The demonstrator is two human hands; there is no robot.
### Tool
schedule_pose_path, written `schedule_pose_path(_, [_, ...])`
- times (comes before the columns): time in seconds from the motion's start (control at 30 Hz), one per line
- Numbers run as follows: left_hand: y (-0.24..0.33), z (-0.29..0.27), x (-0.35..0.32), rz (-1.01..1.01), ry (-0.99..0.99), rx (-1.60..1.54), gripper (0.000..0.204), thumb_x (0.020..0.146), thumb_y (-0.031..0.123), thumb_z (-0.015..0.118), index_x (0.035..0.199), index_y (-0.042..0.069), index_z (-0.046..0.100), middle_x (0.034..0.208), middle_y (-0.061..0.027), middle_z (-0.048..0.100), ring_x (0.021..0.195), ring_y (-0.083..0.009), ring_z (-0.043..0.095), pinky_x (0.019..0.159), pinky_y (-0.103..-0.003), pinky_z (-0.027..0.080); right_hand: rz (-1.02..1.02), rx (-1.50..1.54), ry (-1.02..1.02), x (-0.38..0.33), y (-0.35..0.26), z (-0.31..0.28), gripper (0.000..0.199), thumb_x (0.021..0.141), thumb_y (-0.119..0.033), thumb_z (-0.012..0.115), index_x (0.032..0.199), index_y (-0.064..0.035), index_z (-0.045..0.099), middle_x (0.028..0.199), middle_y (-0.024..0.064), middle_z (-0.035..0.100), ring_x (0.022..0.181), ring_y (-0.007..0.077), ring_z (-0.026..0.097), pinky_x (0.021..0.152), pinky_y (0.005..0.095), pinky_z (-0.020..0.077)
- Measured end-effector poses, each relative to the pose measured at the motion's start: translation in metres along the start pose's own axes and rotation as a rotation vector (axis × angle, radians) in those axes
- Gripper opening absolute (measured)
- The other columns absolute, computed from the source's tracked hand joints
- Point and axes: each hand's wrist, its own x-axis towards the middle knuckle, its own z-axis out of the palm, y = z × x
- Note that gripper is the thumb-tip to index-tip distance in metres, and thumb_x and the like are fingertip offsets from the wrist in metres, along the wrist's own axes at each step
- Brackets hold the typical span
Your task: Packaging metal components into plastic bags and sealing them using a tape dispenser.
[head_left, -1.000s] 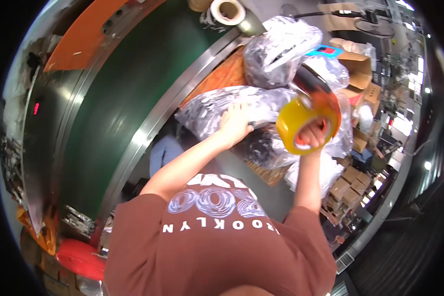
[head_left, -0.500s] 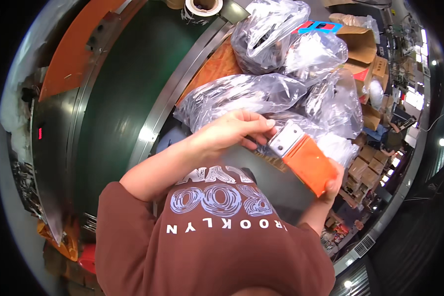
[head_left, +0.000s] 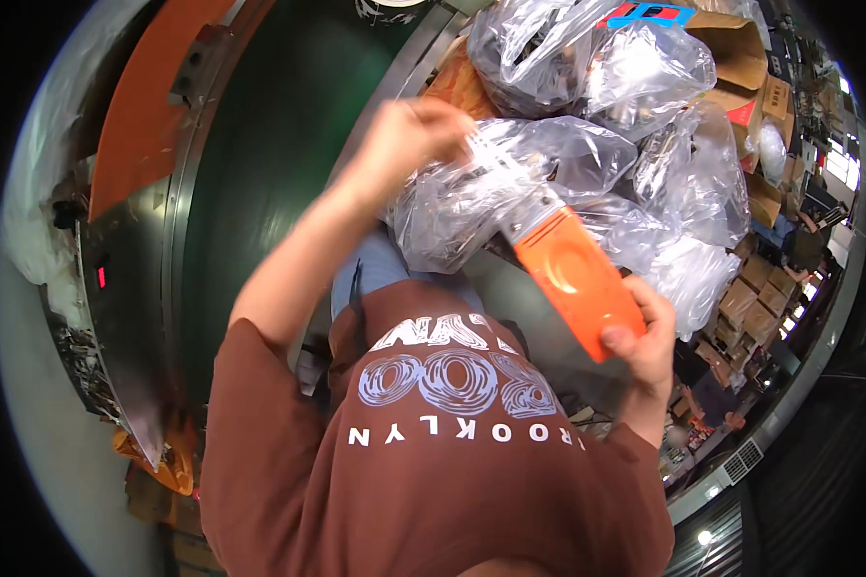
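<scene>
My right hand [head_left: 647, 332] grips the lower end of a flat orange piece [head_left: 579, 279] with a metal plate [head_left: 534, 213] at its upper end. The piece is tilted, its metal end pointing up and left. Over the plastic bags, my left hand [head_left: 419, 139] is raised, apart from the orange piece. Its fingers are curled together and blurred. Shiny clear streaks lie between these fingers and the metal plate; I cannot tell whether they are a held film or the bag [head_left: 452, 212] behind.
Several filled clear plastic bags [head_left: 649, 77] are heaped ahead, with a blue-and-red object [head_left: 649, 14] on top. A green conveyor belt [head_left: 260, 154] with metal rails runs along the left. Cardboard boxes [head_left: 755, 298] stand to the right.
My left hand has moved from the metal plate up and left. The orange piece has shifted slightly in my right hand and shows more of its face. The whole view has shifted a little.
</scene>
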Motion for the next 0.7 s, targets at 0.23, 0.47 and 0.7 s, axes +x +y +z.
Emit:
schedule_pose_path(0.23, [-0.123,-0.067,0.109,-0.164,0.236,0.723,0.023,0.068,0.033,0.072,0.075,0.01,0.072,0.074,-0.009,0.068,0.066,-0.0186,0.064,0.068,-0.033,0.05,0.229,-0.028,-0.003,0.059,-0.011,0.017,0.055,0.08,-0.042,0.061,0.105,0.0066,0.055,0.081,0.0066,0.061,0.065,0.0103,0.058,0.059,0.0217,0.0464])
schedule_pose_path(0.47, [-0.082,-0.025,0.052,0.654,0.679,0.868,0.018,0.081,0.018,0.057,0.088,0.001,0.058,0.084,-0.0148,0.059,0.077,-0.0308,0.056,0.065,-0.042,0.045,0.356,0.23,-0.061,0.088,-0.019,0.013,0.042,0.087,-0.035,0.054,0.099,0.0061,0.057,0.068,0.0091,0.059,0.047,0.0141,0.055,0.045,0.0238,0.0459])
schedule_pose_path(0.7, [-0.18,0.077,-0.069,0.748,-0.031,1.369,0.044,0.072,0.014,0.056,0.114,0.004,0.052,0.119,-0.0213,0.049,0.118,-0.0346,0.042,0.095,-0.047,0.036,0.25,0.133,-0.082,0.096,-0.025,0.023,0.043,0.085,-0.039,0.056,0.09,0.0044,0.059,0.067,0.0078,0.061,0.047,0.0133,0.056,0.046,0.0235,0.0463])
